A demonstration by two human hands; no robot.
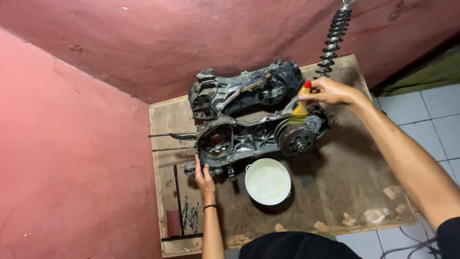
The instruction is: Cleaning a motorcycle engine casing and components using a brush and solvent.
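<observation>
A greasy scooter engine crankcase (249,139) lies on a wooden board (345,182). My right hand (328,91) grips a paintbrush (301,109) with a red handle and yellow bristles, its bristles touching the right end of the case near the round clutch drum (296,139). My left hand (203,178) rests with fingers spread on the lower left corner of the crankcase. A black cover (244,91) for the case lies just behind it.
A white pot (267,181) of pale liquid stands in front of the engine. Several bolts (189,216) lie on a small tray at the board's front left. A coil shock absorber (333,41) leans at the back right. Red walls enclose the left and back; tiled floor lies right.
</observation>
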